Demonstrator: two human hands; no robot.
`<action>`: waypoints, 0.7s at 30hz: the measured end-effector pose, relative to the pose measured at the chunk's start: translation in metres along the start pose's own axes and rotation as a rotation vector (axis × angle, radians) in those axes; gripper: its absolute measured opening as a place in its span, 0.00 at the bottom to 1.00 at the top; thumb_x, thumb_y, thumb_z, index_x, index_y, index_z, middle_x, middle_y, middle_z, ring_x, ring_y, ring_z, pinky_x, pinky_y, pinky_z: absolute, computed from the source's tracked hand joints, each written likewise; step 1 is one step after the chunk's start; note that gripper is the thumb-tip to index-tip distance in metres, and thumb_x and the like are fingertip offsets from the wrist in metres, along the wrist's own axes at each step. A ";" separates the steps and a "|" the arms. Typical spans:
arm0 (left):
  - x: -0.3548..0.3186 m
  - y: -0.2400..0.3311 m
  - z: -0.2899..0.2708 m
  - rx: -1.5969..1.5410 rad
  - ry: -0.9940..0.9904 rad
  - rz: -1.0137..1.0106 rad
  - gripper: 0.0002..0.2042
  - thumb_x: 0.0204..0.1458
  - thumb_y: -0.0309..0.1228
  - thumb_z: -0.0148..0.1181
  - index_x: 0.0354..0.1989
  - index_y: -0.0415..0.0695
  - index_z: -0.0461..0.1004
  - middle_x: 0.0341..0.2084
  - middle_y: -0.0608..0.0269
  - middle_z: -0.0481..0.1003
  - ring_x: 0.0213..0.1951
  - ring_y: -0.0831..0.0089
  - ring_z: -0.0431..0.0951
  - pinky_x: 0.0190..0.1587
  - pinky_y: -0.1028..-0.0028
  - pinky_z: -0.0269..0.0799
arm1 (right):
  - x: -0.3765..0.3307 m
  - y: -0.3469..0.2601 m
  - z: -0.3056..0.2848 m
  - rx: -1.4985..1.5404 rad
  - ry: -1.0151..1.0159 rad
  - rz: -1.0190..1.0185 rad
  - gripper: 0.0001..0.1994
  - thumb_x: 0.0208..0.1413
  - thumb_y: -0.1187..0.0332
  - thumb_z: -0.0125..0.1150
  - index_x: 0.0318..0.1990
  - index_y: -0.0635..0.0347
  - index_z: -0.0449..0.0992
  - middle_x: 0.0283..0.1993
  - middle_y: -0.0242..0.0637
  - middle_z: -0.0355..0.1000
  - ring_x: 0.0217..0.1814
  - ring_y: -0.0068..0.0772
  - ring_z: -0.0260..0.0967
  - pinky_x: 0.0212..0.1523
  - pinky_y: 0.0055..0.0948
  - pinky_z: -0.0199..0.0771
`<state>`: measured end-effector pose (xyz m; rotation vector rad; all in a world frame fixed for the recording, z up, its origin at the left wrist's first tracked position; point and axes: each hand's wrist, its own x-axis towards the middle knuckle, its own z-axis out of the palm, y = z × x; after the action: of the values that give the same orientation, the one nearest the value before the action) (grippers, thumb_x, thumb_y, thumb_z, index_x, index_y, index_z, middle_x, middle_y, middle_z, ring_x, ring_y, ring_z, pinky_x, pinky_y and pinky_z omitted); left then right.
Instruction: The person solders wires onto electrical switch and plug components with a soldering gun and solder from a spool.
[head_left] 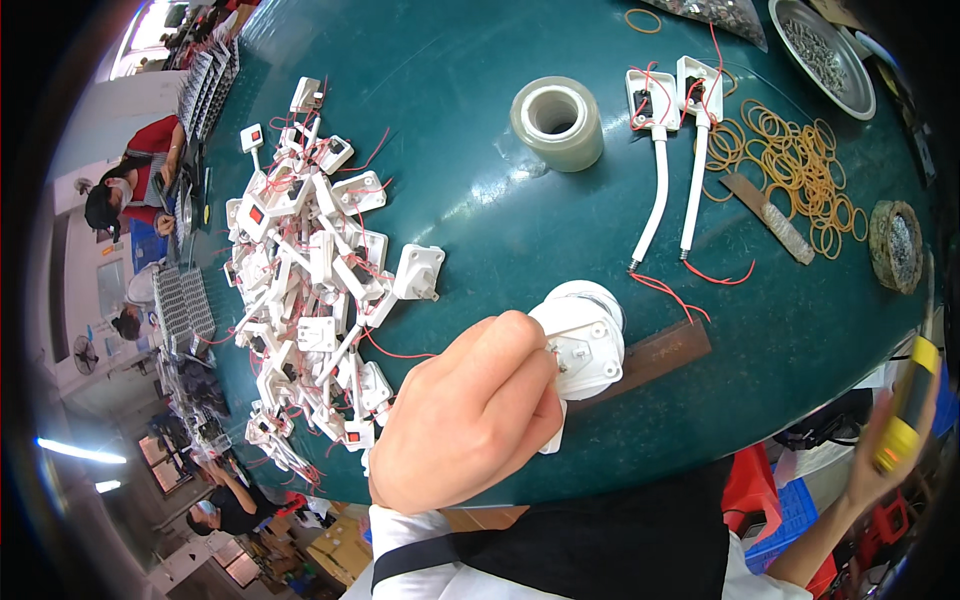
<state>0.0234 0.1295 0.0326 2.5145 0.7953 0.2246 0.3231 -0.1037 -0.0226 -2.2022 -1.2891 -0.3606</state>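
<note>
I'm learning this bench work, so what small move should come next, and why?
Probably bring the yellow-and-black tool in the right hand toward the white plug piece: the left hand grips that piece, flat face showing, while the tool is off to the right.

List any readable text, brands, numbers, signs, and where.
None readable.
White plug piece in left hand: any markings too small.
Yellow-and-black tool in right hand: any lettering too blurred.
Brown strip: faint marks, too blurred.
Red switch: any symbols too small.
</note>
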 end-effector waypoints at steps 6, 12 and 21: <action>0.002 -0.001 0.003 0.008 0.000 0.006 0.12 0.28 0.14 0.62 0.25 0.37 0.74 0.28 0.59 0.71 0.26 0.66 0.74 0.27 0.73 0.71 | -0.008 0.004 0.004 -0.294 -0.160 -0.022 0.27 0.51 0.80 0.58 0.60 0.65 0.62 0.52 0.45 0.67 0.47 0.43 0.67 0.48 0.31 0.67; 0.003 -0.001 0.004 0.016 -0.001 0.023 0.11 0.27 0.15 0.63 0.24 0.37 0.75 0.28 0.58 0.72 0.25 0.67 0.74 0.26 0.74 0.71 | -0.008 0.027 -0.034 0.678 -0.137 0.559 0.17 0.56 0.73 0.54 0.51 0.71 0.66 0.43 0.44 0.67 0.31 0.22 0.63 0.32 0.21 0.64; 0.001 -0.002 0.004 0.063 0.000 0.023 0.10 0.26 0.16 0.62 0.23 0.37 0.75 0.29 0.57 0.73 0.24 0.67 0.74 0.25 0.74 0.71 | 0.013 0.023 0.052 2.335 0.216 0.848 0.25 0.44 0.85 0.55 0.51 0.63 0.56 0.39 0.36 0.53 0.42 0.27 0.55 0.25 0.18 0.65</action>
<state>0.0243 0.1295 0.0278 2.5833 0.7854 0.2098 0.3466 -0.0729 -0.0661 -0.3266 0.0312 0.8401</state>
